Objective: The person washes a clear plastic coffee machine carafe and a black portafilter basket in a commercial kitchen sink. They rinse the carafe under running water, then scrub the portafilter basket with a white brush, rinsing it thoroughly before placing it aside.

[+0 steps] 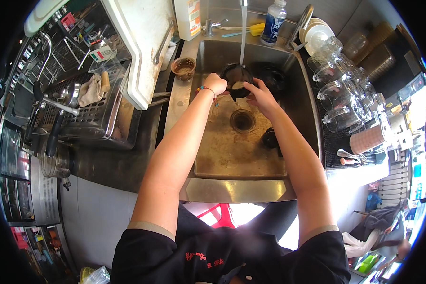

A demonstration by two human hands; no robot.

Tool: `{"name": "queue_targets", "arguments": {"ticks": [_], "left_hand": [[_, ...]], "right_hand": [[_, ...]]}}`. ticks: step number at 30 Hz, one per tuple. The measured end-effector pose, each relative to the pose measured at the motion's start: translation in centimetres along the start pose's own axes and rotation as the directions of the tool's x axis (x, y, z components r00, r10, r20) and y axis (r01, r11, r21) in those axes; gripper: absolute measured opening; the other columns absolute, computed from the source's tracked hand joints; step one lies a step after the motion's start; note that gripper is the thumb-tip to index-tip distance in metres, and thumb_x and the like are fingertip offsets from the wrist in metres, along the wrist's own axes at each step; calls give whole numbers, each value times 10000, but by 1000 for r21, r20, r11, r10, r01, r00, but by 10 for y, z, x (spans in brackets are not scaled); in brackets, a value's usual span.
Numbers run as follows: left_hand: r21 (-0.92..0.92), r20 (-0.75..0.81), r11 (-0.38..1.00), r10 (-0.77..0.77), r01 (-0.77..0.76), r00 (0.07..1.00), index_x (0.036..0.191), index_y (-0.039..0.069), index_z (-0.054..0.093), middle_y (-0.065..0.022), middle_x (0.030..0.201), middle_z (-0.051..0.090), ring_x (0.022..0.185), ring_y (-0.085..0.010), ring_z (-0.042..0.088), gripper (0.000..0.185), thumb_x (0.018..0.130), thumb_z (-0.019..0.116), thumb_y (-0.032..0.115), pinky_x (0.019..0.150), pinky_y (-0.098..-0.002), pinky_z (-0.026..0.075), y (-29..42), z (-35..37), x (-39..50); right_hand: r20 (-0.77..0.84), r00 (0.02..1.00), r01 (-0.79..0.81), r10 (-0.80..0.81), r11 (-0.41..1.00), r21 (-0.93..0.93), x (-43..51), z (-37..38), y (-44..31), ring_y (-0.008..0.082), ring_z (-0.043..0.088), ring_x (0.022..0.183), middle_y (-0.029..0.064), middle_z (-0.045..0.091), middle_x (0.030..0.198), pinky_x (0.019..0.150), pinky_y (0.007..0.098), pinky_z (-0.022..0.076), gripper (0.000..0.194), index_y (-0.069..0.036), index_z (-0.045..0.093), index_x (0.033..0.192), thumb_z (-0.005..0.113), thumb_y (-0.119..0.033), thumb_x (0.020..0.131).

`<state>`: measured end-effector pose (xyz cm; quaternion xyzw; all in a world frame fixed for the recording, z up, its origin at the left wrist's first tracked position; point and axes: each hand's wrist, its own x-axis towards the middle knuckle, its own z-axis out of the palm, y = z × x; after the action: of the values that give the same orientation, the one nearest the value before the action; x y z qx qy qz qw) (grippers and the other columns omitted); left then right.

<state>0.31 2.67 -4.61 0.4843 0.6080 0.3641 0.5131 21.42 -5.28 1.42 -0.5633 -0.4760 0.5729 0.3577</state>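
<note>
Over a stainless steel sink (241, 152), my left hand (216, 84) and my right hand (262, 96) hold a dark round container (237, 75) between them, under a stream of water (243, 39) from the faucet. My left hand is closed at its left rim, and the fingers of my right hand rest on its right side. Something pale shows inside it. A larger black round vessel (269, 76) lies behind my right hand at the back of the sink. A small black object (269, 137), partly hidden by my right forearm, lies on the sink floor right of the drain (242, 120).
A brown patterned bowl (183, 68) stands on the left ledge. Behind the sink are a soap jug (189, 19), a plastic bottle (273, 23) and a yellow brush (256, 29). Glass mugs (335, 92) and stacked plates (316, 33) crowd the right. An espresso machine (88, 120) stands left.
</note>
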Motion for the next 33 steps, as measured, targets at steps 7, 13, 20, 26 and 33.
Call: {"name": "queue_targets", "arguments": {"ticks": [7,13,20,26,33], "left_hand": [[-97,60,995,-19,24,998,1060,-137,671,-168,1046,716,901,-266,743,234,1014,559,64,736,-361,669,22,1,-21],[-164,9,986,26,-24,1000,1035,-121,690,-159,980,738,832,-246,758,266,989,572,112,733,-337,656,41,-2,-43],[-234,27,972,10,-3,1000,996,-120,696,-155,965,742,825,-242,765,281,947,593,137,745,-346,652,49,1,-52],[-240,41,971,33,-23,999,980,-107,697,-149,959,743,824,-235,766,277,942,600,149,745,-345,648,53,0,-55],[-176,56,984,22,-12,998,982,-107,696,-151,953,743,824,-236,765,265,940,608,139,740,-343,648,51,-1,-53]], "right_hand": [[50,999,-12,-1,965,263,4,-6,5,318,573,1204,207,384,1496,1060,444,491,927,-117,244,1620,765,-439,924],[61,998,-22,-2,924,382,14,-3,8,309,565,1194,184,504,1354,1048,451,476,779,-131,351,1537,733,-460,943],[-17,1000,-1,6,955,296,8,-9,0,282,572,1151,159,568,1263,1002,430,482,604,-148,494,1375,722,-482,926],[14,1000,-11,8,971,239,-3,-14,-15,266,569,1104,138,571,1211,974,416,492,634,-122,481,1384,721,-487,924],[18,1000,-19,17,985,172,-4,-18,-15,242,586,1071,113,583,1199,945,400,499,692,-94,449,1421,726,-489,926]]}}
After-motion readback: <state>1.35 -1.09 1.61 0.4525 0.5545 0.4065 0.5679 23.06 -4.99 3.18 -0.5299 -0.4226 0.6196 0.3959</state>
